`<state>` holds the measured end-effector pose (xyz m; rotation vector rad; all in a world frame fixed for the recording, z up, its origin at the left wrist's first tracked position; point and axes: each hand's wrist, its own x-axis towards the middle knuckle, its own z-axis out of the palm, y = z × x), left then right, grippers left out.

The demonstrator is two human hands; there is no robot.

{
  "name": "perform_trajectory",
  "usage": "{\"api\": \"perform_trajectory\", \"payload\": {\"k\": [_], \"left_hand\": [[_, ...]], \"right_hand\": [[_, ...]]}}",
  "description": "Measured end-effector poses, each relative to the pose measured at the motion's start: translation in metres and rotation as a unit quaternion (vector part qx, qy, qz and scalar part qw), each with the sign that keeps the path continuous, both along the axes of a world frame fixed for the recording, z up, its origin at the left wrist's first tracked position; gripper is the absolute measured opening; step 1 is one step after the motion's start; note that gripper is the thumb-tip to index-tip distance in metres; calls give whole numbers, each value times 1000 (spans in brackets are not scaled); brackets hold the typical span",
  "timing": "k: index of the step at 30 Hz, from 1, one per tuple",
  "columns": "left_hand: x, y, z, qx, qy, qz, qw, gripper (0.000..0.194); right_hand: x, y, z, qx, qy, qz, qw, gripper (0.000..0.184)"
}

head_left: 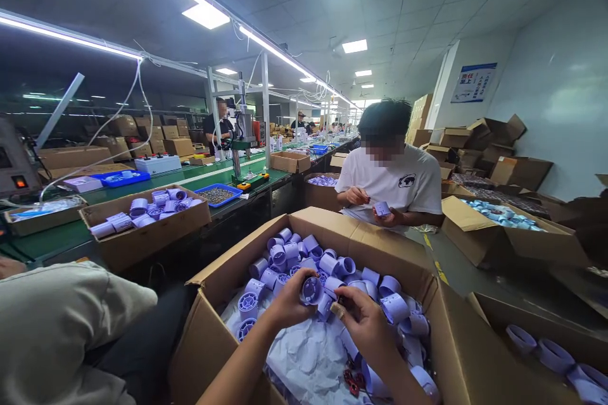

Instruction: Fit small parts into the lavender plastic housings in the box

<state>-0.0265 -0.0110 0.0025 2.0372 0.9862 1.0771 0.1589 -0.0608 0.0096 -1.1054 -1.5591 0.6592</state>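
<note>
Purple cup (311,291) between both hands (329,304)

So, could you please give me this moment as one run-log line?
left hand: holds round lilac plastic housing | right hand: close beside it, grip unclear | below: open brown cardboard box, loose lilac cylinders

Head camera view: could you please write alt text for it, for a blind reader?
The left hand holds a purple cup over an open cardboard box of similar parts, the right hand beside it. Beyond the box, a person in a white shirt holds another; a green workbench stands left.
</note>
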Motion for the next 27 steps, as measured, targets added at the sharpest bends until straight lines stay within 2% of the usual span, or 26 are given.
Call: {"api": "perform_trajectory", "payload": {"k": [5, 14, 21, 27], "left_hand": [[0, -1, 0, -11, -11, -14, 1000, 55], [1, -2, 0, 30, 9, -28, 999, 56], [2, -2, -5, 56, 33, -34, 997, 59], [2, 0, -4, 62, 21, -28, 997, 60]], "right_hand": [[-2, -2, 2, -4, -26, 8, 1000, 19], [-5, -6, 2, -8, -63, 31, 998, 18], [-9, -7, -2, 0, -107, -2, 994, 19], [-11, -8, -4, 8, -169, -69, 983, 22]]}}
